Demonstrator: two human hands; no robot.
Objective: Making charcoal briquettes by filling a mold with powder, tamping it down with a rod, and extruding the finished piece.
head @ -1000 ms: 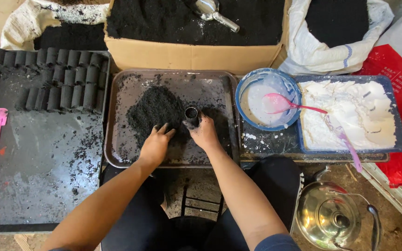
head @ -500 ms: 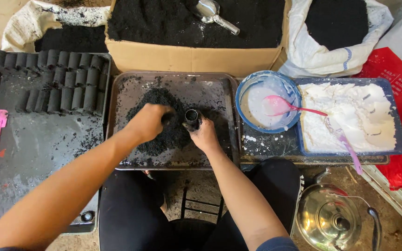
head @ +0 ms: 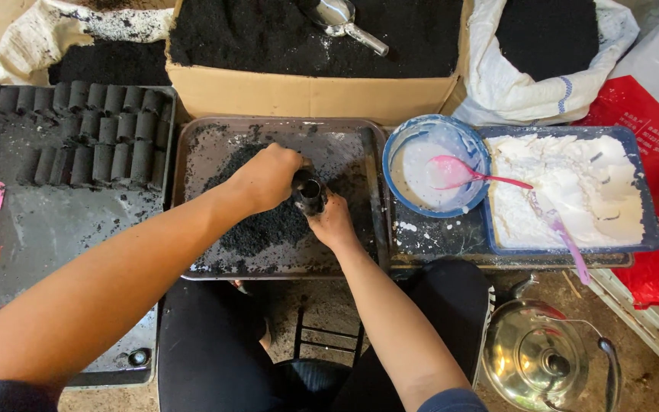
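I'm gripping a small black cylinder mould (head: 309, 191) upright with my right hand (head: 332, 223), standing it on the metal tray (head: 345, 145) beside the black powder heap (head: 257, 225). My left hand (head: 267, 177), fingers curled, is pressing against the mould's rim.

One camera only, worn on the person's head, looks almost straight down from close above. The metal tray (head: 360, 152) sits mid-frame, the cardboard box (head: 306, 95) along the top edge, knees at the bottom.
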